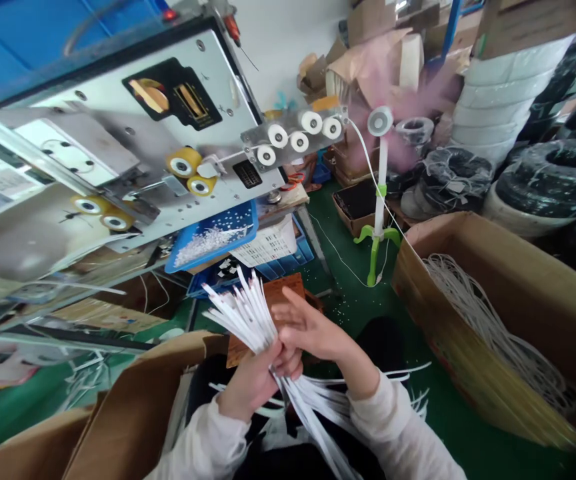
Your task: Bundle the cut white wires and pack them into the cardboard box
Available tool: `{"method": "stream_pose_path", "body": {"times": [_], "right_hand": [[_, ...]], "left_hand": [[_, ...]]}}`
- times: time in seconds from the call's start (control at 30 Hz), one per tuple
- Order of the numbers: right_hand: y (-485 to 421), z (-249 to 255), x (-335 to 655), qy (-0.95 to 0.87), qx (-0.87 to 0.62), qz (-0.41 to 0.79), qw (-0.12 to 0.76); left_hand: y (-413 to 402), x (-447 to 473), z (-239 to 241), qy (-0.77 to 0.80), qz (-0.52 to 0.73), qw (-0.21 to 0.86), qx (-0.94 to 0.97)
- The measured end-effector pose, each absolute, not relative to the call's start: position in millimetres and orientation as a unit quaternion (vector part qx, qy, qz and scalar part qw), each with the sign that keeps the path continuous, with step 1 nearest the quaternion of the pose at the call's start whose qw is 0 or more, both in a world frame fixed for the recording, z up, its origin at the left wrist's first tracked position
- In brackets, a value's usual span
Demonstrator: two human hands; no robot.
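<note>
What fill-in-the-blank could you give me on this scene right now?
The left hand grips a bundle of white cables at its ____.
Coiled white cable lies in the cardboard box to the ____ of the hands.
White pieces lie in the ____ plastic tray.

Missing words: middle; right; blue.

Green floor just beyond the grip, white wall farther back, cardboard boxes heaped against it, big black cable coils up right of the grip, and a white-and-green stand fan between, pretty sure.
</note>
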State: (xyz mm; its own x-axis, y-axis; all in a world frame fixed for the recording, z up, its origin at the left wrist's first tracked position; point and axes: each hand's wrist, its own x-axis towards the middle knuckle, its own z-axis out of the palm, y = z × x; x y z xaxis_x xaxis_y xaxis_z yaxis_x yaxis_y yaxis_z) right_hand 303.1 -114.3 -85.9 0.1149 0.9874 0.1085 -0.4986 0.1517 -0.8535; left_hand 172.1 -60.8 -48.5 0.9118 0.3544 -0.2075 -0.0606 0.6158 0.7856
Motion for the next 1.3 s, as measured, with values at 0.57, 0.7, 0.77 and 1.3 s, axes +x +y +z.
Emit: {"method": "stream_pose_path", "body": {"times": [0.57, 0.7, 0.77, 1.3], "right_hand": [[-95, -64, 258, -0.522, -0.596, 0.307, 0.527], [-63, -105, 252, -0.472, -0.654, 0.257, 0.532], [-48, -118, 251, -0.43, -0.639, 0.278, 0.574], [8, -174, 271, -0.352, -0.597, 0.405, 0.596]], "left_hand": [[2, 183, 185, 0.167, 0.408, 0.642, 0.627], [11, 176, 212, 0.191, 0.488, 0.57, 0.633], [14, 175, 218, 0.191, 0.51, 0.557, 0.627], [31, 151, 207, 0.235, 0.54, 0.486, 0.646]]}}
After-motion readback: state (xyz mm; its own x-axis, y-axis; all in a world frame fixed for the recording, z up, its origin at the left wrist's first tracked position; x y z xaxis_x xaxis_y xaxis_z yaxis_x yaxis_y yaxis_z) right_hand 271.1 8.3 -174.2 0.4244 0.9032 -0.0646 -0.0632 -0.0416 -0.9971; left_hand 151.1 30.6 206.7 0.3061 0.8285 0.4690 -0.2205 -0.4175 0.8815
